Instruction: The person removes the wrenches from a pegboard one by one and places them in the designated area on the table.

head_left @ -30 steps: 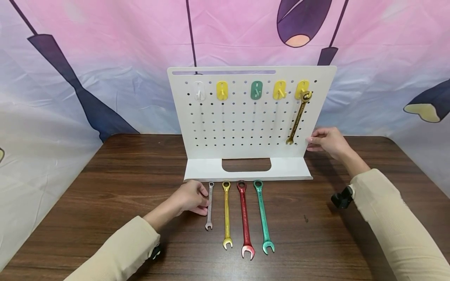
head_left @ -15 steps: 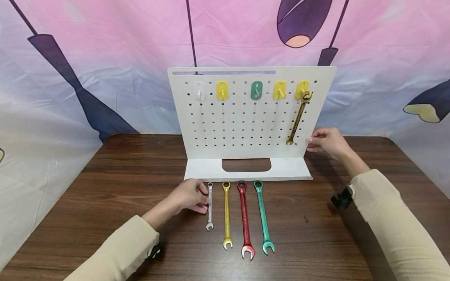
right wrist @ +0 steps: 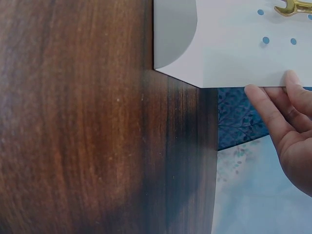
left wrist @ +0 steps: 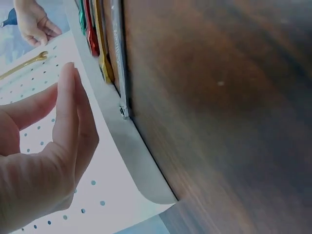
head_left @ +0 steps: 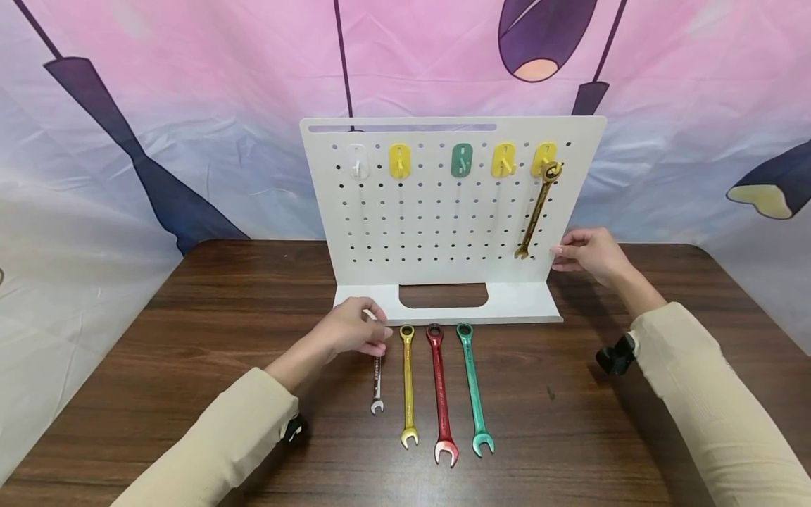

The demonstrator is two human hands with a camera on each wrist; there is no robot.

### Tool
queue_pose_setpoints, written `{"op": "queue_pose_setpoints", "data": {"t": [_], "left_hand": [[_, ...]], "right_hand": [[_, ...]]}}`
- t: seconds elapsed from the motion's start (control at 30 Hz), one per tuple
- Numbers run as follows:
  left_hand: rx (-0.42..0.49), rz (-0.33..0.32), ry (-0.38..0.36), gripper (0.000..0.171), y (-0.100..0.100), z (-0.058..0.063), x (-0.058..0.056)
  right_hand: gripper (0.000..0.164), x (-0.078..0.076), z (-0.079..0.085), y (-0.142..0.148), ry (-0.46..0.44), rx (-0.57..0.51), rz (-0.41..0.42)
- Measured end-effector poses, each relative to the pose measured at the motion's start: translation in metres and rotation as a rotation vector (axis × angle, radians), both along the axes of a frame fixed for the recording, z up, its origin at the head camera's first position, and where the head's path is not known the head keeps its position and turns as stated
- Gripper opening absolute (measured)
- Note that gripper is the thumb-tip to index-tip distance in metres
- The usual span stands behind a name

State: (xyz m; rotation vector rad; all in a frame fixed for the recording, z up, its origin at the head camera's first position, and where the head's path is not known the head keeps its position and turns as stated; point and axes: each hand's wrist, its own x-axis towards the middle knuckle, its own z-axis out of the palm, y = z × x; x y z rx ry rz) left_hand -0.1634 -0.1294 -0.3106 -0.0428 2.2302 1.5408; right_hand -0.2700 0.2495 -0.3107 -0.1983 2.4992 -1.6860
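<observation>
My left hand hovers over the ring end of a small silver wrench, hiding that end in the head view. In the left wrist view the hand's fingers are apart from the silver wrench and hold nothing. To its right lie a yellow wrench, a red wrench and a green wrench, open ends toward me. My right hand pinches the right edge of a white pegboard, thumb in front. A gold wrench hangs on the pegboard's rightmost yellow hook.
Along the pegboard's top sit a white hook, a yellow hook, a green hook and another yellow hook. Its base rests on a dark wooden table. A patterned cloth hangs behind.
My left hand has come off the silver wrench's handle and shifted up and right, toward its ring end. The wrench turned slightly earlier. My right hand stays at the pegboard's edge.
</observation>
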Motion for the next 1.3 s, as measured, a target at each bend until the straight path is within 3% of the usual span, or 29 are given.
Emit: {"op": "queue_pose_setpoints", "data": {"t": [0.67,1.3], "left_hand": [[0.036,-0.023,0.071,0.016,0.032,0.016,-0.033],[0.071,-0.087,0.207,0.032,0.077,0.028,-0.056]], "right_hand": [[0.015,-0.004,-0.001,0.0,0.002,-0.058,0.001],[0.018,-0.002,-0.002,0.001,-0.001,-0.05,0.005]]}}
